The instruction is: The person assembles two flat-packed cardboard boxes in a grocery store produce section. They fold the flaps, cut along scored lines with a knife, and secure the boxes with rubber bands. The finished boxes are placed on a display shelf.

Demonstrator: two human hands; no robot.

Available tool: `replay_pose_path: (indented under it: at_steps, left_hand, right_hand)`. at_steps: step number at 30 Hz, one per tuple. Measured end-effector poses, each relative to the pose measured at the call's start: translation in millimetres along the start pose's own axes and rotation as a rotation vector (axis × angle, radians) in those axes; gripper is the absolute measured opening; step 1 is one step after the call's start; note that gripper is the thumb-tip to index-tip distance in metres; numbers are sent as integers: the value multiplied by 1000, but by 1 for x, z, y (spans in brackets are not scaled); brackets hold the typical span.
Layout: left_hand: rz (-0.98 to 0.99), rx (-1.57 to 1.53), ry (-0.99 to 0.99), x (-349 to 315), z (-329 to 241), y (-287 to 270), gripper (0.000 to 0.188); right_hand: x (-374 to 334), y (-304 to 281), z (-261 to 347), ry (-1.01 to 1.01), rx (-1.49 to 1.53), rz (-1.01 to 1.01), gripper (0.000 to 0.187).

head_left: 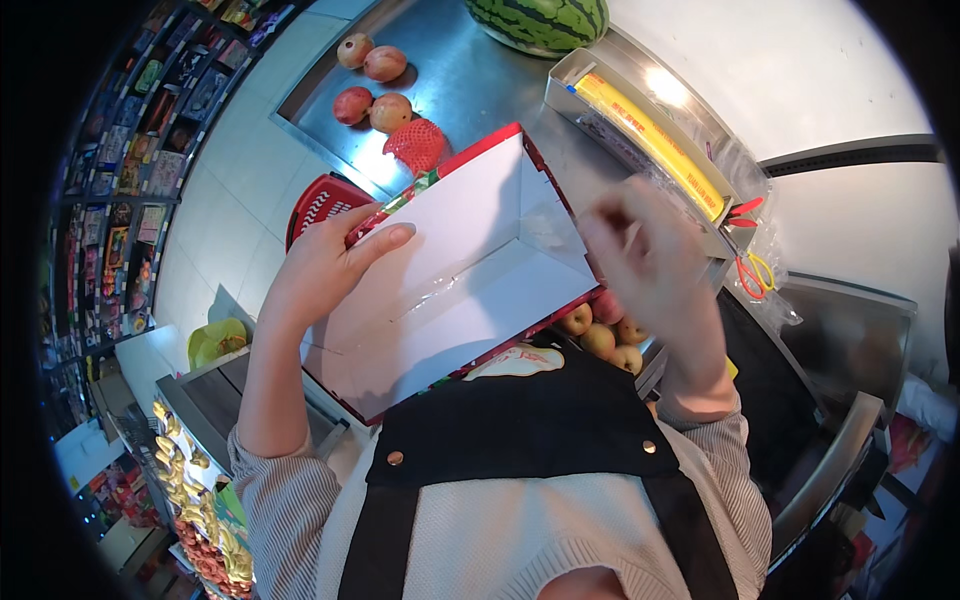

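Note:
My left hand (325, 262) grips the left edge of an open cardboard box (450, 270) with a white inside and red printed outside, thumb laid over its rim. The box is tilted toward me above the steel counter (460, 80). My right hand (650, 255) is blurred at the box's right side, fingers partly curled near a clear strip of tape or film on the box; whether it holds anything is unclear. Several apples (600, 335) lie just under the box's right corner.
Three or so apples (370, 85) and a red foam net (418, 145) lie on the counter. A watermelon (540, 20) sits at the back. A cling-film dispenser (640, 125), scissors (750, 272), a red basket (320, 205) and shop shelves (130, 170) surround me.

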State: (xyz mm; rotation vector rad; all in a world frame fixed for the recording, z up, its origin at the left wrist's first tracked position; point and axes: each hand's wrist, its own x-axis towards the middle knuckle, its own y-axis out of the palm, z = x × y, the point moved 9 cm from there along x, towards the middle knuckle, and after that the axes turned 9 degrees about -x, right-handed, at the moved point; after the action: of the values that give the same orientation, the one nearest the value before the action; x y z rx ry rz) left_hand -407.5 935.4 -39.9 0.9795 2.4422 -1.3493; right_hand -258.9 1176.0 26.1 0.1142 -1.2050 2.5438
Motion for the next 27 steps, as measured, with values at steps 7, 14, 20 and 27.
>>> replay_pose_path:
  at_steps: [7,14,20,27]
  left_hand:
    - [-1,4,24,1,-6,1,85]
    - [-22,-43,11,-1,-5,3,81]
    - [-10,-19,17,3,-8,5,82]
    - [-47,-30,40,3,-3,2,81]
  right_hand:
    - [17,51,-98,442,577,368,19]
    - [17,68,-109,406,778,313,19]
    - [7,103,-130,441,1109,234,17]
    - [1,116,-123,432,1064,128,36]
